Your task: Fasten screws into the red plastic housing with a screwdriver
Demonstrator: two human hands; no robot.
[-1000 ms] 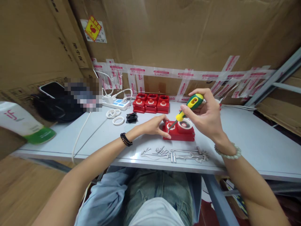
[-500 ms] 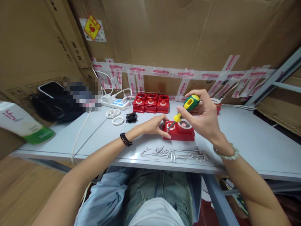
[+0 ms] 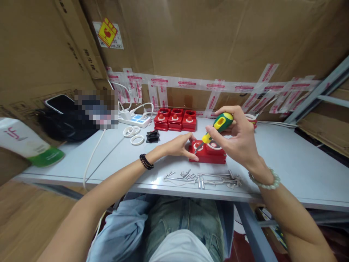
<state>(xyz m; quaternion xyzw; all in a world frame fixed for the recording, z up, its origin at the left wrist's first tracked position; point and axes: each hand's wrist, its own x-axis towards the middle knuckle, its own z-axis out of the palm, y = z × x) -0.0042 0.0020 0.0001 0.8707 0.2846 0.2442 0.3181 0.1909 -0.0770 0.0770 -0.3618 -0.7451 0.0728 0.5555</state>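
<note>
A red box-shaped device [image 3: 211,158] with two round fittings on top lies on the table in front of me. My left hand [image 3: 181,146] grips its left end, thumb on the near side and fingers behind. My right hand [image 3: 235,134] is closed round the green and yellow handle of a screwdriver [image 3: 218,127]. The screwdriver slants down to the left, with its tip at the device's near left corner, close to my left thumb. Whether a screw sits under the tip is too small to tell. Loose screws [image 3: 188,175] lie nearer the table's front edge.
Several red housings [image 3: 175,122] stand in a row at the back. White rings [image 3: 137,139] and black parts [image 3: 152,136] lie to the left, before a power strip [image 3: 135,120]. Metal rods [image 3: 201,182] lie in front. A white-green tube [image 3: 29,145] is at far left.
My right hand and the screwdriver have shifted very slightly, the handle a little to the right and lower. My left hand stays on the red device.
</note>
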